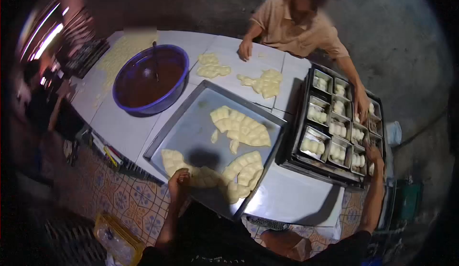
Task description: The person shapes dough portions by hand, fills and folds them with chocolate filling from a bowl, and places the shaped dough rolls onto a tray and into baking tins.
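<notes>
My left hand [179, 179] is at the near left edge of a large metal tray [191, 118], beside a slab of pale dough pieces [205, 176]. Its fingers are curled, and what they hold, if anything, is hidden. More dough slabs [241, 128] lie on the tray, stuck together in lumps. My right hand [374, 153] reaches over the right side of a rack of small loaf tins [313, 144], several of which hold rounded dough pieces. Its fingers point down together at a tin; I cannot make out what is between them.
Across the white table [217, 43], a person [299, 24] in a tan shirt reaches one hand [362, 106] into the tins. A blue basin [152, 78] of brown liquid stands left, near scattered dough bits [122, 58]. Dough clusters [265, 83] lie beyond the tray.
</notes>
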### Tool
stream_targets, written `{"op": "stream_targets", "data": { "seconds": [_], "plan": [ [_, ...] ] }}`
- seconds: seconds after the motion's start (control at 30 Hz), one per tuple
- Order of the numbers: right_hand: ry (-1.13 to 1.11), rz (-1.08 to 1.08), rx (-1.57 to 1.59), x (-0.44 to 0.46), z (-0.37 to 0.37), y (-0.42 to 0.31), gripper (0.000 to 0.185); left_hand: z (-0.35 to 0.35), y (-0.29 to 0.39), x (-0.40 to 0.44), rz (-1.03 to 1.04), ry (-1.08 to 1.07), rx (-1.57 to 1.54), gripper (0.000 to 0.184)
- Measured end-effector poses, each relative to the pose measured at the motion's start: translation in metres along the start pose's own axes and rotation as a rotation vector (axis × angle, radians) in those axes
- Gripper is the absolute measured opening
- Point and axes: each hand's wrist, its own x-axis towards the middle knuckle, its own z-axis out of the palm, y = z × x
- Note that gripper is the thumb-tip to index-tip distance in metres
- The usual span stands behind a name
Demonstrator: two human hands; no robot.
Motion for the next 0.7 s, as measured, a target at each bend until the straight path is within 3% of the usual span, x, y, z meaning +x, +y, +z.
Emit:
{"op": "stream_targets", "data": {
  "seconds": [0.03, 0.1, 0.17, 0.2, 0.23, 0.27, 0.3, 0.33, 0.37, 0.4, 0.43, 0.47, 0.5, 0.53, 0.57, 0.6, 0.63, 0.67, 0.7],
  "plan": [
    [0.095, 0.243, 0.396, 0.009, -0.031, -0.024, 0.073, -0.008, -0.008, -0.008, 0.083, -0.042, 0.100, 0.017],
    [-0.271, 0.430, 0.505, 0.014, -0.122, -0.055, 0.064, -0.013, -0.018, -0.012, 0.254, -0.104, 0.412, 0.017],
    [-0.126, 0.487, 0.461, 0.010, -0.184, -0.105, 0.051, -0.006, -0.010, -0.013, 0.184, -0.152, 0.585, 0.017],
    [0.089, 0.401, 0.548, 0.000, -0.139, -0.081, 0.042, -0.006, -0.005, -0.010, 0.122, -0.216, 0.760, 0.018],
    [0.399, 0.369, 0.731, -0.010, -0.147, -0.102, 0.037, -0.007, -0.004, -0.007, 0.125, -0.208, 0.740, 0.018],
    [0.574, 0.356, 0.853, -0.016, -0.145, -0.113, 0.037, -0.008, -0.003, -0.005, 0.157, -0.169, 0.598, 0.016],
    [0.801, 0.475, 0.970, -0.023, -0.166, -0.159, 0.024, -0.007, -0.005, -0.002, 0.193, -0.142, 0.457, 0.016],
    [0.853, 0.585, 1.068, -0.033, -0.201, -0.217, 0.030, -0.004, -0.033, -0.002, 0.438, -0.032, 0.441, 0.014],
    [0.846, 0.608, 1.209, -0.040, -0.228, -0.269, 0.018, -0.005, -0.033, 0.005, 0.244, -0.071, 0.206, 0.013],
    [0.751, 0.695, 1.281, -0.046, -0.263, -0.328, 0.023, -0.007, -0.038, 0.010, 0.330, -0.062, 0.251, 0.014],
    [0.748, 0.551, 1.301, -0.052, -0.253, -0.366, 0.025, -0.014, -0.042, 0.016, 0.412, -0.051, 0.303, 0.014],
    [0.795, 0.568, 1.415, -0.045, -0.267, -0.431, 0.023, -0.021, -0.042, 0.026, 0.422, -0.079, 0.291, 0.014],
    [0.672, 0.570, 1.583, -0.043, -0.264, -0.475, 0.021, -0.029, -0.041, 0.038, 0.319, -0.060, 0.230, 0.015],
    [0.537, 0.707, 1.736, -0.037, -0.278, -0.530, 0.019, -0.038, -0.042, 0.049, 0.214, -0.037, 0.171, 0.016],
    [0.198, 0.681, 1.386, -0.032, -0.243, -0.560, 0.015, -0.047, -0.044, 0.060, 0.107, -0.012, 0.115, 0.016],
    [0.164, 0.529, 1.616, -0.020, -0.250, -0.600, 0.012, -0.059, -0.050, 0.073, 0.178, 0.022, 0.213, 0.016],
    [0.281, 0.367, 1.535, -0.002, -0.271, -0.635, 0.010, -0.071, -0.053, 0.086, 0.249, 0.064, 0.314, 0.017],
    [0.133, 0.449, 1.634, 0.010, -0.268, -0.658, 0.010, -0.081, -0.055, 0.097, 0.255, 0.062, 0.315, 0.017],
    [0.189, 0.259, 1.494, 0.019, -0.252, -0.672, 0.010, -0.093, -0.055, 0.106, 0.281, 0.093, 0.276, 0.017]
  ]
}}
